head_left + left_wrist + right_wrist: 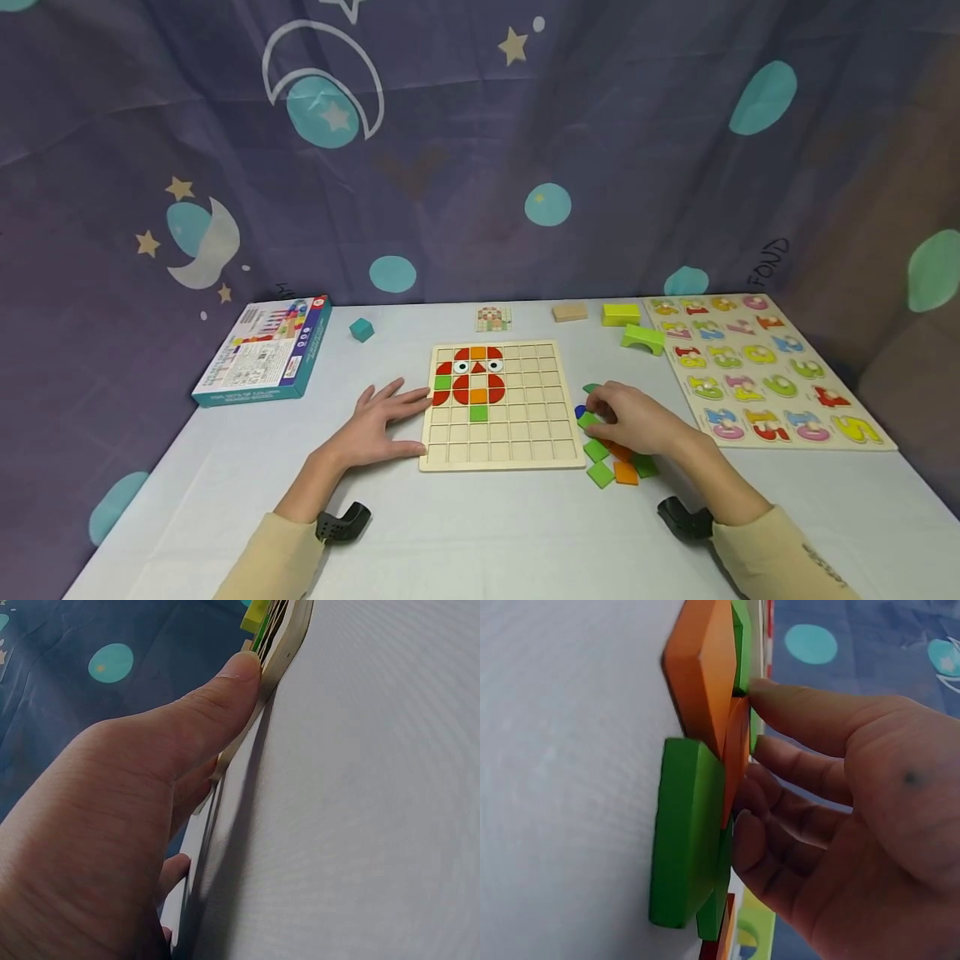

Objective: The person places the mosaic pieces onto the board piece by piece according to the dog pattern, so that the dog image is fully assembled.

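Observation:
A wooden grid board [525, 433] lies on the table, its upper left part filled with red, orange and green tiles and two eye tiles. My left hand [378, 423] rests at the board's left edge, fingers spread and thumb at the lower corner. In the left wrist view the thumb [240, 667] touches the board's rim. Over a loose pile right of the board, my right hand [630, 417] pinches a green square tile [588, 421] between thumb and index finger. Around it lie green tiles [601, 475], orange tiles [626, 473] and a blue piece [580, 411].
A small pattern card [493, 318] lies behind the board. Farther left are a teal block [362, 330] and a flat box [262, 350]. At the back right stand a wooden block [570, 312], a yellow block [621, 314], a green arch [643, 338] and a number puzzle [787, 400].

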A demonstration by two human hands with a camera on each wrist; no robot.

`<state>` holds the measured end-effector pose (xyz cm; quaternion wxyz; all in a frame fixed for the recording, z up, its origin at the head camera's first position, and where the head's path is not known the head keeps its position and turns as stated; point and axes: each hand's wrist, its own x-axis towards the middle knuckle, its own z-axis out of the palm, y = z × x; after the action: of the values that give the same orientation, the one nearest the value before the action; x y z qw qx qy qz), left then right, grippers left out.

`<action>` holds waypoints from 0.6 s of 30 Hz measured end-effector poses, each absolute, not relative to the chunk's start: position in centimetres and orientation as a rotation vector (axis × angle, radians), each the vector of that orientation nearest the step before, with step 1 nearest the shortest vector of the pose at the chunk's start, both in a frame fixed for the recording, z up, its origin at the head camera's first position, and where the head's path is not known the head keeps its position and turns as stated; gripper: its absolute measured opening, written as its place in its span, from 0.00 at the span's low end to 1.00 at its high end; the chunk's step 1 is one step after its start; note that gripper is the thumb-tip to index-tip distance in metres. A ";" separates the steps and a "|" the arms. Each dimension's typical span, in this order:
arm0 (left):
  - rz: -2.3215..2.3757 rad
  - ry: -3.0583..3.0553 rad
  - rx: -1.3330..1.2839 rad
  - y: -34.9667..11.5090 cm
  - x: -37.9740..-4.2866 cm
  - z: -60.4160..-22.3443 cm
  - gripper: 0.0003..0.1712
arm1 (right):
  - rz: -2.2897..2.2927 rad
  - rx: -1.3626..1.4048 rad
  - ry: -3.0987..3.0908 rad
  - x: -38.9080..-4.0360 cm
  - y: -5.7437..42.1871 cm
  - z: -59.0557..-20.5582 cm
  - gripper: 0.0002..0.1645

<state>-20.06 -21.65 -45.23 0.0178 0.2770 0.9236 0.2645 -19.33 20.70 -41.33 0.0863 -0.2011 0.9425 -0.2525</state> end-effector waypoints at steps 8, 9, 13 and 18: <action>0.844 2.859 0.863 -21.5 -20.0 -45.5 0.46 | -0.799 -0.539 2.780 -19.2 20.6 -41.4 0.16; 0.843 2.857 0.863 -21.5 -20.0 -45.5 0.46 | -0.808 -0.541 2.779 -19.1 20.6 -41.4 0.16; 0.830 2.864 0.865 -21.5 -20.1 -45.5 0.46 | -0.842 -0.571 2.790 -19.2 20.5 -41.5 0.11; 0.830 2.869 0.869 -21.7 -20.2 -45.5 0.45 | -0.907 -0.617 2.796 -19.3 20.4 -41.7 0.06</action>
<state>-20.22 -21.66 -45.45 0.0157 0.2794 0.9222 0.2669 -19.29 20.45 -41.69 0.0691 -0.2049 0.9287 -0.3013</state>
